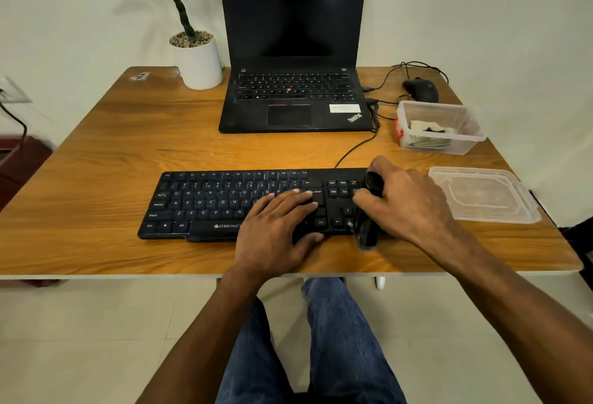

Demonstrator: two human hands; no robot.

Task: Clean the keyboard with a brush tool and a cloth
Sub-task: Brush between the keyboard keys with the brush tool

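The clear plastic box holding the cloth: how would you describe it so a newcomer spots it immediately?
Start at the open black laptop at the back of the wooden table. Just right of its front corner sits a clear plastic box with a red clip and crumpled cloth inside. Unlike the flat clear lid lying nearer the person, it is deep and filled.

2 hands (272,230) (407,201), 1 keyboard (208,201), 1 brush (369,227), 1 laptop (293,51), 1 mouse (421,89).

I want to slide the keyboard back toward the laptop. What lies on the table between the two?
In the head view, only the keyboard's black cable crosses the bare wood between the keyboard and the laptop.
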